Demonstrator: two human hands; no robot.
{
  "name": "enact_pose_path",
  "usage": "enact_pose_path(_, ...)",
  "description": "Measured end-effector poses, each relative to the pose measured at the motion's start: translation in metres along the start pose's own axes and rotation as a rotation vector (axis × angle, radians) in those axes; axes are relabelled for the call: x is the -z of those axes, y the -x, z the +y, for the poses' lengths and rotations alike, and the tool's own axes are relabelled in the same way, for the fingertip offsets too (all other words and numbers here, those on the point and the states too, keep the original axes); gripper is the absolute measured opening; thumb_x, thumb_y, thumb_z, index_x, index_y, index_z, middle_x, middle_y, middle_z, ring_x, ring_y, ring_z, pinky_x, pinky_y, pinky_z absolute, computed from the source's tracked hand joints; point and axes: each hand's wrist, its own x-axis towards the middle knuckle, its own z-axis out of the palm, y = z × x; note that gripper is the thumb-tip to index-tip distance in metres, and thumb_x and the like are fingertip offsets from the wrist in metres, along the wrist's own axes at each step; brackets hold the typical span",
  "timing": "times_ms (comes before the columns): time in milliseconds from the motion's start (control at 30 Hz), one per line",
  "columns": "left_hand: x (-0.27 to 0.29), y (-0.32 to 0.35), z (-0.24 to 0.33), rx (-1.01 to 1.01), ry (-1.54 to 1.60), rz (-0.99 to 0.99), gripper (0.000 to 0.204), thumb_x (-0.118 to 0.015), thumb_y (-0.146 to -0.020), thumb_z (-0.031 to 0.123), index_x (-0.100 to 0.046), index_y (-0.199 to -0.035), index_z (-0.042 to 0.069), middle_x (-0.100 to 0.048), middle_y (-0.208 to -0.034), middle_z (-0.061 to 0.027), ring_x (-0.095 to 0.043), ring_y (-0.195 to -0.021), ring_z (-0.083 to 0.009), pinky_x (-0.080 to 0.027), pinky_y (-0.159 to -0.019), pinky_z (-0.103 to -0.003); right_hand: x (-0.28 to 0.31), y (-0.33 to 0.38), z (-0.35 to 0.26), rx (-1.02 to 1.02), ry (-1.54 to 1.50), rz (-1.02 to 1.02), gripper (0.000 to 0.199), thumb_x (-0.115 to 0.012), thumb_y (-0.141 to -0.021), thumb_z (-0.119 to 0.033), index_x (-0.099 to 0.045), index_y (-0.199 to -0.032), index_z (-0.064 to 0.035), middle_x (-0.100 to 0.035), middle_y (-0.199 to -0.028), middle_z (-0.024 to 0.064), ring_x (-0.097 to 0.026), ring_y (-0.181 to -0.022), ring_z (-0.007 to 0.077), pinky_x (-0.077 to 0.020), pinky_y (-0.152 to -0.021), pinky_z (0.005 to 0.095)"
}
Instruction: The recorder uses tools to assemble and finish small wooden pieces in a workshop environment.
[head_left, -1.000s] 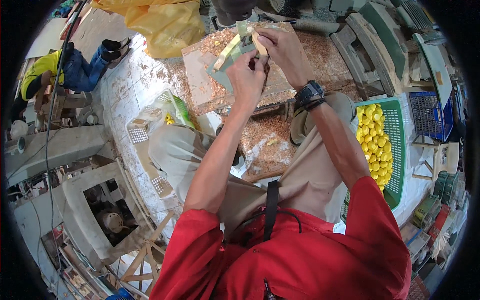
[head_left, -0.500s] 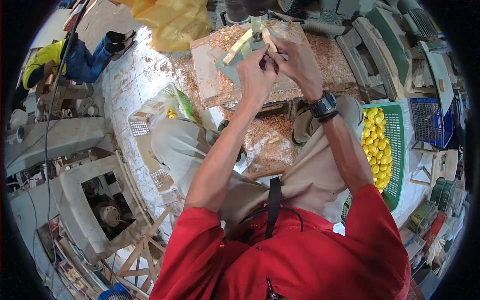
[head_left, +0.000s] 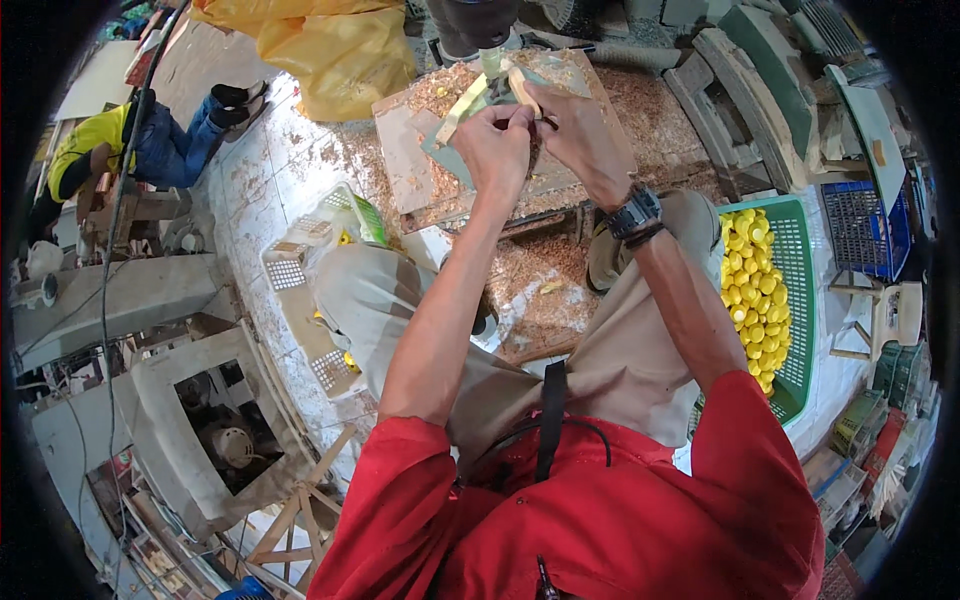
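Observation:
Both my hands are close together over a shavings-covered work board point(head_left: 400, 150), at the foot of a machine's dark head point(head_left: 478, 22). My left hand point(head_left: 497, 155) is closed, its thumb and forefinger pinched beside a pale yellow curved wooden strip point(head_left: 465, 105). My right hand point(head_left: 585, 140), with a dark watch on the wrist, curls its fingers at a short pale wooden piece point(head_left: 523, 88). Whether that piece is held or fixed there, I cannot tell. The fingers hide whatever is between them. A light green spindle point(head_left: 490, 62) comes down just beyond my fingertips.
A green basket point(head_left: 808, 300) of yellow round pieces point(head_left: 755, 290) stands by my right knee. By my left knee is a pale plastic basket point(head_left: 285, 270). Wood shavings point(head_left: 545, 265) litter the floor. A yellow sheet point(head_left: 335, 60) lies far left; beyond it another person point(head_left: 150, 140) crouches.
The whole view has shifted slightly. Both hands have moved a little left and farther over the board, still pinched near the spindle.

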Motion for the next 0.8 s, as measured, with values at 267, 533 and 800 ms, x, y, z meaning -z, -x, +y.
enact_pose_path(267,-0.003,0.013,-0.009,-0.159,-0.016,-0.016,0.022,-0.061,-0.085,0.007,-0.069,-0.104,-0.003,-0.071,-0.093,-0.0174,-0.067,-0.078,-0.0218,-0.05,-0.075,-0.033,0.004,0.001,-0.002,-0.106,-0.052,-0.051,0.049,-0.065,-0.077,-0.003,-0.057,-0.125,-0.0045,-0.065,-0.107,0.0221,-0.066,-0.089,0.0335,-0.0521,-0.074,0.0386)
enact_pose_path(533,-0.008,0.023,-0.015,-0.149,0.121,0.013,0.024,-0.06,-0.085,0.005,-0.069,-0.105,-0.004,-0.068,-0.108,-0.0197,-0.068,-0.093,-0.0241,-0.049,-0.086,-0.032,0.008,-0.002,-0.008,-0.129,0.003,-0.091,0.05,-0.065,-0.076,-0.003,-0.057,-0.126,-0.0052,-0.064,-0.105,0.0228,-0.065,-0.088,0.035,-0.0522,-0.074,0.0388)
enact_pose_path(800,-0.009,0.019,-0.019,-0.29,-0.053,0.019,0.03,-0.057,-0.085,0.004,-0.065,-0.113,-0.003,-0.067,-0.11,-0.0176,-0.067,-0.091,-0.0244,-0.049,-0.084,-0.032,0.006,-0.001,-0.012,-0.091,-0.019,-0.036,0.046,-0.065,-0.075,-0.002,-0.059,-0.12,-0.0033,-0.064,-0.102,0.0232,-0.064,-0.092,0.0377,-0.0526,-0.077,0.0412)
